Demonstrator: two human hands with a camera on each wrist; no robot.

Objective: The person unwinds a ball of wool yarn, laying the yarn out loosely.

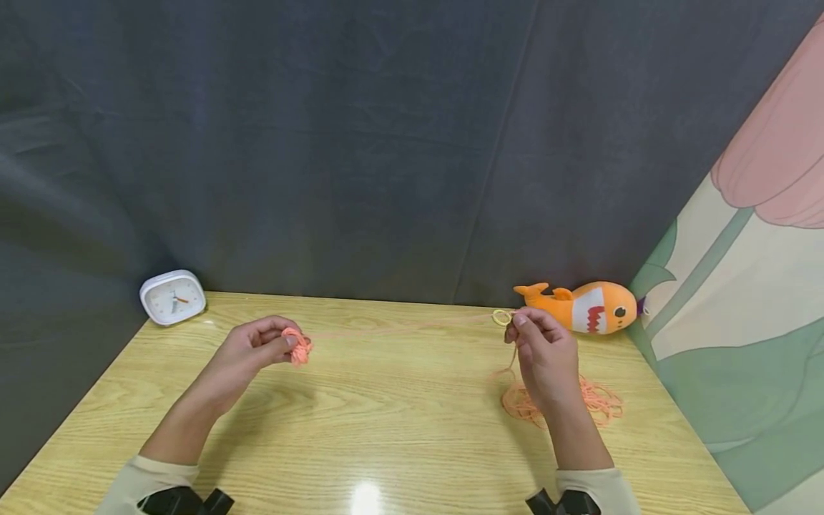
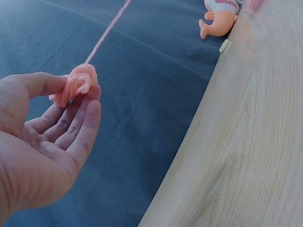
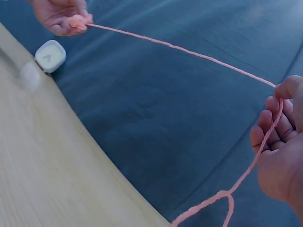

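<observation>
My left hand (image 1: 254,347) pinches a small wound bundle of coral yarn (image 1: 298,346) between thumb and fingertips, above the left half of the table. From that bundle a single strand (image 3: 189,52) runs nearly straight across to my right hand (image 1: 543,350). There the thumb and forefinger pinch the strand, and its tail hangs down past the palm. Below the right hand, a loose tangled heap of the same yarn (image 1: 601,402) lies on the table, partly hidden by the wrist. A yellow ring (image 1: 501,317) shows beside the right fingertips in the head view.
An orange plush shark (image 1: 589,307) lies at the table's back right. At the back left corner stands a white clock (image 1: 172,297). A dark curtain (image 1: 335,157) hangs behind the wooden table (image 1: 386,400), and a flower-patterned cloth (image 1: 740,322) borders its right side.
</observation>
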